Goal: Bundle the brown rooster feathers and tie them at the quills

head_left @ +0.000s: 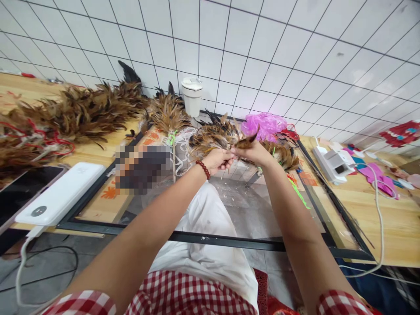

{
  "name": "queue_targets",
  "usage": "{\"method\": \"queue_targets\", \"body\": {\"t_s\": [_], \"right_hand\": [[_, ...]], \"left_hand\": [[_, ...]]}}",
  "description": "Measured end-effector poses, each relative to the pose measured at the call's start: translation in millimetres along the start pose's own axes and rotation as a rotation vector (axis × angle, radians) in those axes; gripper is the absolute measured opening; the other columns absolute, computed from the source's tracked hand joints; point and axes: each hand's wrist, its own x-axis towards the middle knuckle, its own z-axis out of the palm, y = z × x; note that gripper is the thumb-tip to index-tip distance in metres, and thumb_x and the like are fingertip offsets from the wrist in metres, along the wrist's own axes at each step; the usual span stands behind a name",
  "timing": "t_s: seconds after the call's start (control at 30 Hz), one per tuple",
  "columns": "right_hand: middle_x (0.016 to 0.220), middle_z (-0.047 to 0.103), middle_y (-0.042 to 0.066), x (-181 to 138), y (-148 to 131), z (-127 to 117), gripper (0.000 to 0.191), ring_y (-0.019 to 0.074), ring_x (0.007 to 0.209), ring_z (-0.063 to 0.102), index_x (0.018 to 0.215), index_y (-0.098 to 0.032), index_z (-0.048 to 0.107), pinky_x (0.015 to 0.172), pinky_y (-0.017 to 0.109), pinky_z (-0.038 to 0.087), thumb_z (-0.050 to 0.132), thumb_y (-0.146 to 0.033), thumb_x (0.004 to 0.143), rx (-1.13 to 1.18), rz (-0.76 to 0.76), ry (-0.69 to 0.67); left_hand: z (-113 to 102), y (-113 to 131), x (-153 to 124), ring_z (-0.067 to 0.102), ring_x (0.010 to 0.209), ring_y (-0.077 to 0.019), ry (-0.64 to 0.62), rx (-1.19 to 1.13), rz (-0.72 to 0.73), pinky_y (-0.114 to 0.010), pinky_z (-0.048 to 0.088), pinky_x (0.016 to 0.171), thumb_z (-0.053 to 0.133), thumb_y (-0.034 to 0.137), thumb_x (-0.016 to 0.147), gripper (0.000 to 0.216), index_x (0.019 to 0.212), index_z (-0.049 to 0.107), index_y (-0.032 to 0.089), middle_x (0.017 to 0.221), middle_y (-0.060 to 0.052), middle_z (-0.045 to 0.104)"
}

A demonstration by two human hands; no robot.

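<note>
And here you are with both hands up at the middle of the work, fingertips meeting: call that the dial's centre. Your right hand (251, 153) has a small brown feather tuft (246, 142) grasped between thumb and fingers, its dark tip poking out toward one o'clock. Your left hand (220, 161), beaded bracelet (203, 169) at the wrist, comes in with fingers curled and tips drawn together; whether they pinch a quill, I can't tell. Just beyond, between ten and eleven, a loose feather bunch (213, 138) spreads out; a green-tied bunch (168, 113) sits at ten, and a long feather heap (85, 111) sprawls between nine and ten. A white lidded cup (192, 98) stands at eleven, a crumpled pink plastic bag (264, 126) between one and two. Below it all runs your black-framed glass panel (229, 240), with a white power bank (61, 192) between eight and nine.
</note>
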Motion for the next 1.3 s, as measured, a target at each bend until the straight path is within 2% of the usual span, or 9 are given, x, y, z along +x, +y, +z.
{"method": "queue_targets", "body": {"t_s": [0.1, 0.33, 0.5, 0.67, 0.77, 0.83, 0.9, 1.1, 1.3], "right_hand": [[0.067, 0.063, 0.001, 0, -5, -1, 0.028, 0.0118, 0.059, 0.055, 0.074, -0.015, 0.064, 0.056, 0.025, 0.045, 0.077, -0.037, 0.063, -0.102, -0.107, 0.076], [0.058, 0.056, -0.003, 14, -2, 37, 0.026, 0.0096, 0.051, 0.051, 0.075, -0.019, 0.061, 0.054, 0.025, 0.047, 0.073, -0.041, 0.066, 0.262, -0.192, 0.414], [0.062, 0.059, -0.003, 17, 3, 59, 0.025, 0.0093, 0.053, 0.051, 0.076, -0.019, 0.062, 0.056, 0.025, 0.048, 0.073, -0.038, 0.065, 0.330, -0.211, 0.502], [0.067, 0.063, -0.001, 17, 8, 62, 0.023, 0.0087, 0.054, 0.051, 0.074, -0.017, 0.064, 0.055, 0.025, 0.048, 0.073, -0.035, 0.063, 0.307, -0.159, 0.425], [0.068, 0.064, 0.000, 11, 0, 42, 0.024, 0.0086, 0.053, 0.051, 0.074, -0.016, 0.066, 0.054, 0.025, 0.046, 0.072, -0.037, 0.063, 0.084, -0.079, 0.246], [0.068, 0.066, 0.001, 3, -11, 19, 0.023, 0.0100, 0.056, 0.054, 0.075, -0.015, 0.069, 0.056, 0.024, 0.046, 0.073, -0.034, 0.061, -0.188, 0.036, 0.026], [0.068, 0.068, 0.001, -9, -25, -7, 0.022, 0.0122, 0.062, 0.058, 0.078, -0.015, 0.072, 0.060, 0.024, 0.046, 0.071, -0.032, 0.063, -0.446, 0.091, -0.076], [0.078, 0.072, 0.002, -45, -52, -66, 0.021, 0.0158, 0.073, 0.063, 0.085, -0.017, 0.073, 0.067, 0.025, 0.046, 0.062, -0.029, 0.071, -0.876, 0.133, 0.127], [0.070, 0.070, 0.001, -55, -33, -82, 0.014, 0.0152, 0.066, 0.062, 0.071, -0.019, 0.073, 0.060, 0.023, 0.043, 0.060, -0.018, 0.066, -1.190, 0.410, -0.081]], "left_hand": [[6, 0, 0, 0.046, 0.037, -0.0042, 0.133, -0.018, 0.169, -0.015, 0.026, 0.035, 0.062, 0.019, 0.081, 0.019, 0.065, 0.059, 0.010, 0.050, 0.001, 0.053], [16, 1, 0, 0.059, 0.064, -0.0056, 0.170, -0.406, 0.466, -0.018, 0.047, 0.066, 0.078, 0.021, 0.066, 0.019, 0.079, 0.068, 0.011, 0.070, 0.000, 0.065], [18, 0, 2, 0.052, 0.056, -0.0036, 0.194, -0.521, 0.486, -0.019, 0.046, 0.066, 0.072, 0.030, 0.074, 0.018, 0.082, 0.070, 0.014, 0.064, 0.002, 0.061], [11, 2, 5, 0.053, 0.054, -0.0045, 0.211, -0.568, 0.414, -0.018, 0.044, 0.057, 0.070, 0.032, 0.077, 0.019, 0.081, 0.067, 0.013, 0.068, -0.001, 0.064], [5, 4, 6, 0.060, 0.063, -0.0072, 0.237, -0.633, 0.397, -0.019, 0.047, 0.062, 0.069, 0.030, 0.078, 0.018, 0.078, 0.061, 0.014, 0.073, -0.001, 0.066], [3, 5, 6, 0.063, 0.069, -0.0092, 0.238, -0.649, 0.402, -0.021, 0.050, 0.066, 0.067, 0.030, 0.080, 0.019, 0.076, 0.057, 0.014, 0.069, 0.000, 0.063], [2, 6, 5, 0.063, 0.068, -0.0100, 0.211, -0.634, 0.413, -0.022, 0.051, 0.068, 0.066, 0.030, 0.081, 0.021, 0.075, 0.055, 0.014, 0.062, 0.002, 0.057], [5, 0, 3, 0.042, 0.042, -0.0015, 0.145, -0.509, 0.382, -0.016, 0.041, 0.045, 0.069, 0.030, 0.078, 0.021, 0.077, 0.056, 0.013, 0.059, 0.006, 0.048], [5, -3, 2, 0.031, 0.038, 0.0017, 0.131, -0.362, 0.351, -0.012, 0.020, 0.034, 0.071, 0.030, 0.075, 0.023, 0.077, 0.058, 0.011, 0.059, 0.006, 0.047]]}}
